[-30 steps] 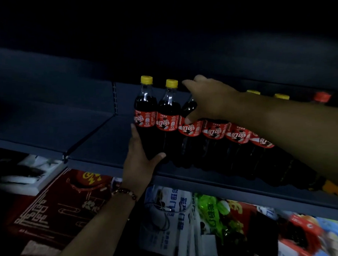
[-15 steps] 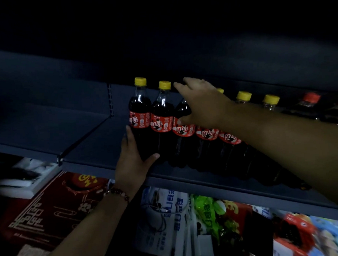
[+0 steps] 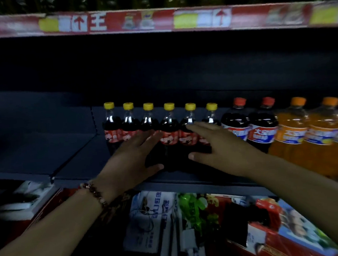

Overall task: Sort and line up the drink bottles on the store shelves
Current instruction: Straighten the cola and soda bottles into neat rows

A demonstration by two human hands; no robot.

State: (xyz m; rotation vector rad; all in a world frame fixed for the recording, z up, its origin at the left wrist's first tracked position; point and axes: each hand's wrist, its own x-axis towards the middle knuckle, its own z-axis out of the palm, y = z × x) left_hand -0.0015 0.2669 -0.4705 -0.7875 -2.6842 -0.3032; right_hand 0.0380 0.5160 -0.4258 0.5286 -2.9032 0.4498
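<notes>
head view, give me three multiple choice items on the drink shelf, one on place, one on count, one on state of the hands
1. Where do the orange drink bottles stand?
A. left end of the row
B. right end of the row
C. on the shelf above

2. How many yellow-capped cola bottles stand in line?
A. four
B. six
C. nine

3. How are the hands?
A. both flat with straight fingers against the bottles
B. both fists, away from the shelf
C. one lifts a bottle by its cap

Key: 1 B, they stand right of the red-capped bottles. 2 B, six yellow caps show in the row. 3 A, the left hand and right hand lie spread on the cola bottles' fronts.
</notes>
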